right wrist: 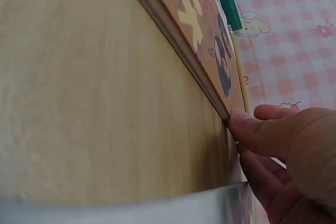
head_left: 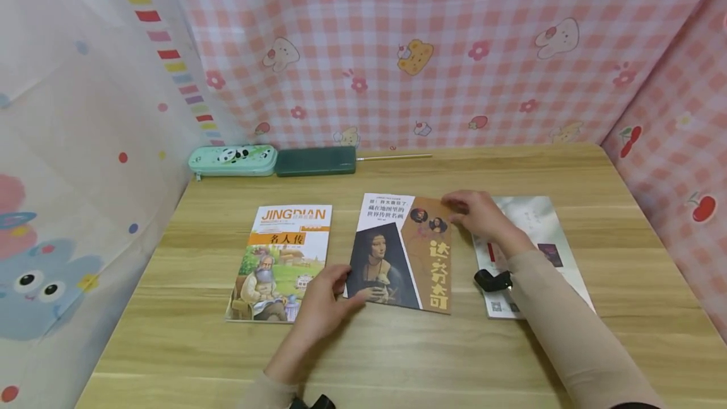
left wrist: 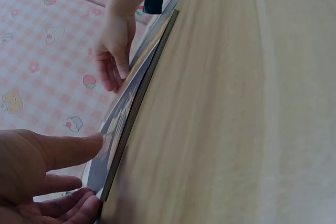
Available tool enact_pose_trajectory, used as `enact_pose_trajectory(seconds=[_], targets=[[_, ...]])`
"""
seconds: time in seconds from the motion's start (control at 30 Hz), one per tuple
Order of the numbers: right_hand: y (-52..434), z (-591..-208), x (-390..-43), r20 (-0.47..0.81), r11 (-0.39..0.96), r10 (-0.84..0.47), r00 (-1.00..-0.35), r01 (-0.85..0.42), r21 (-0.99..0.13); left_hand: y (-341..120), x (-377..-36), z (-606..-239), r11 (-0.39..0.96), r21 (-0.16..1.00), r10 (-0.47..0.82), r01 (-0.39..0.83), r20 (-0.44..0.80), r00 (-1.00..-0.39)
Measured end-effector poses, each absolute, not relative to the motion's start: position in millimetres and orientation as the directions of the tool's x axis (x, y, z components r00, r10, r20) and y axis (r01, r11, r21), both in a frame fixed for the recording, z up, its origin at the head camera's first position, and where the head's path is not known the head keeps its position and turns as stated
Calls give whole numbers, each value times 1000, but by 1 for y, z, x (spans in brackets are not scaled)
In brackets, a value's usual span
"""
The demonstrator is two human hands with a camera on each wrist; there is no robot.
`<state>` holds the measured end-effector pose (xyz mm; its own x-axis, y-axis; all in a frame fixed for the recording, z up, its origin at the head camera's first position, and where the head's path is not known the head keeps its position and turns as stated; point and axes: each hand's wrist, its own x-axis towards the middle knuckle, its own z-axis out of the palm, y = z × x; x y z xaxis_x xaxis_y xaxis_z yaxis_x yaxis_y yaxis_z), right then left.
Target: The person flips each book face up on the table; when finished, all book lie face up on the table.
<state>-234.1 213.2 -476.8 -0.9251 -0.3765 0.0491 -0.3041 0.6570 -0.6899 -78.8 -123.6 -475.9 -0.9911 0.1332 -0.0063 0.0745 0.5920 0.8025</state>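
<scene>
Two hands on one art book

Both hands touch the same flat paperback, a book with a portrait of a woman on its dark left half and an orange right half with yellow characters (head_left: 402, 251). Left hand (head_left: 320, 309) rests at the near left corner, fingers nearly straight and spread, fingertips (left wrist: 92, 142) against the cover edge; nothing gripped. Right hand (head_left: 477, 212) sits at the far right corner, fingers loosely bent, thumb tip (right wrist: 242, 120) pressed to the corner edge of the book; the wrist view shows contact, no clear pinch. Book lies flat on the light wooden table (head_left: 397, 358), between the two hands.

Left of the left hand, just beside the art book: a paperback with an orange "JINGDIAN" title and an old bearded man on the cover (head_left: 282, 262). Under the right forearm: a pale white-grey booklet (head_left: 536, 232), partly covered by the beige sleeve (head_left: 573, 333).

Beyond the hands at the table's far edge: a mint panda pencil case (head_left: 233, 160), touching a dark green case (head_left: 315, 161), with a thin wooden stick (head_left: 394, 157) beside it. Pink checked cloth (head_left: 454, 49) hangs behind.
</scene>
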Motion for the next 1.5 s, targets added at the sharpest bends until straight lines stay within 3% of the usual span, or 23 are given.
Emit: enact_pose_trajectory(seconds=[0.57, 0.83, 1.1, 1.5], targets=[[210, -477, -236, 35, 648, -447, -894, -351, -676, -116, -63, -486, 513, 857, 103, 45, -9, -995], [211, -477, -236, 38, 643, -452, -891, -355, -679, -113, -62, -486, 555, 829, 92, 62, 13, -996], [213, -477, -231, 77, 627, -443, -893, -370, -686, -109, -65, -478, 677, 727, 44, 113, 113, -993], [235, -466, -220, 79, 648, -378, -923, -325, -689, -86, -82, -469, 589, 754, 237, 292, 184, -954]])
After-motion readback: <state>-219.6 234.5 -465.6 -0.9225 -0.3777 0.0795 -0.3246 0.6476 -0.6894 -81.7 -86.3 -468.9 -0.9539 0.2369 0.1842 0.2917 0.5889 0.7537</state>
